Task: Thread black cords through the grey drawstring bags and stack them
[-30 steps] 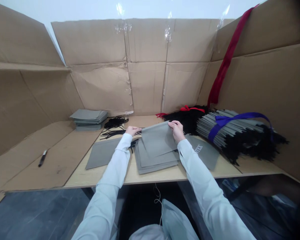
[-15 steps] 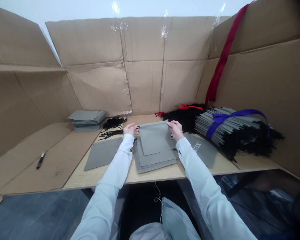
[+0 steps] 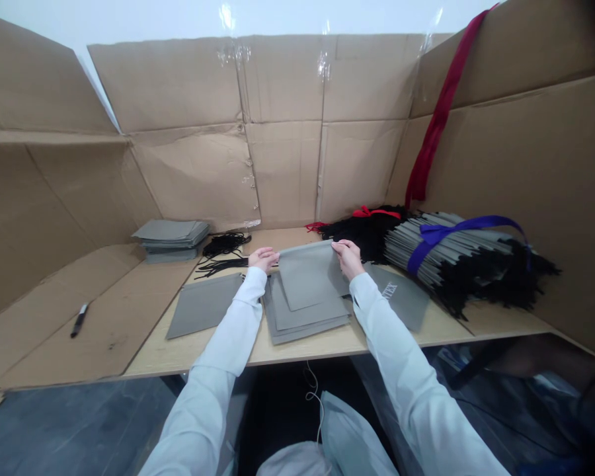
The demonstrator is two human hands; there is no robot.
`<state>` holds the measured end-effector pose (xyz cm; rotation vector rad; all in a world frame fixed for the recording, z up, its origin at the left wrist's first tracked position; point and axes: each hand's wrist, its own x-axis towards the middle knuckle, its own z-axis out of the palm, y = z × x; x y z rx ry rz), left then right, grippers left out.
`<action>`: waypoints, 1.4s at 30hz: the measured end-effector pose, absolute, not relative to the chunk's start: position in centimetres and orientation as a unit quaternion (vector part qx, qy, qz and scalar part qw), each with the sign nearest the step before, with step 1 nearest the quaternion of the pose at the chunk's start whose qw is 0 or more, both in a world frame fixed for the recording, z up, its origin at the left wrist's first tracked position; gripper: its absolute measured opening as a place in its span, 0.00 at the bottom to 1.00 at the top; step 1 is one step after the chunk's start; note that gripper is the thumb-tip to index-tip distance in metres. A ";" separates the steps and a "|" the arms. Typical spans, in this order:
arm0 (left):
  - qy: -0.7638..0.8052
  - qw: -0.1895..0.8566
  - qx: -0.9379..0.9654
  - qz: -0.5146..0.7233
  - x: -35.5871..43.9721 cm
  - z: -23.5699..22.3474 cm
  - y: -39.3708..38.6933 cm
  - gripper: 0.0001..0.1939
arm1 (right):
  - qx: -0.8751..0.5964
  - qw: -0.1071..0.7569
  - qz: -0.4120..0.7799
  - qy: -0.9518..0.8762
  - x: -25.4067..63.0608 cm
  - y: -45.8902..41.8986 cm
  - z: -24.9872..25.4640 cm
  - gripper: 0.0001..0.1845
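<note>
A flat grey cloth pouch [image 3: 308, 281] is held up by its top edge between my two hands. My left hand [image 3: 264, 258] is closed at its top left corner; whether a cord is also between those fingers is hidden. At the top right corner, my right hand [image 3: 348, 258] pinches the cloth between thumb and fingers. Beneath it lies a small stack of similar grey pouches [image 3: 310, 325]. Another grey pouch [image 3: 203, 305] lies left of my left forearm. Partly under my right wrist is a grey pouch with white lettering [image 3: 407, 303].
Black cords [image 3: 224, 244] lie behind my left hand, near a stack of grey pouches [image 3: 171, 233]. At right sit a bundle of pouches tied with blue ribbon [image 3: 429, 248] and a black bundle with red ribbon [image 3: 361, 228]. A marker [image 3: 79, 321] lies left. Cardboard walls [image 3: 287, 158] surround the table.
My left hand has shifted slightly right, onto the pouch's corner. The dark tip that showed at its fingers is no longer visible. The pouch's top edge now slants a little; my right hand stays put.
</note>
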<state>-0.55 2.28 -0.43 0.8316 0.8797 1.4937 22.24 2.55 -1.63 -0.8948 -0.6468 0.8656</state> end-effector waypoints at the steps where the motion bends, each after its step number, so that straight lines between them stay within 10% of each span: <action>1: 0.378 0.566 0.356 0.640 -0.5 -0.4 2.3 0.13 | -0.410 0.764 0.400 -0.297 22.2 2.5 -1.6 0.16; 21: 0.449 0.413 0.605 0.511 -1.9 0.6 2.1 0.19 | -0.401 0.781 0.394 -0.272 24.3 2.3 -1.5 0.15; 42: 0.353 0.673 0.610 0.225 -2.8 0.7 -0.4 0.03 | -0.373 0.576 0.600 -0.411 24.0 2.3 -1.9 0.12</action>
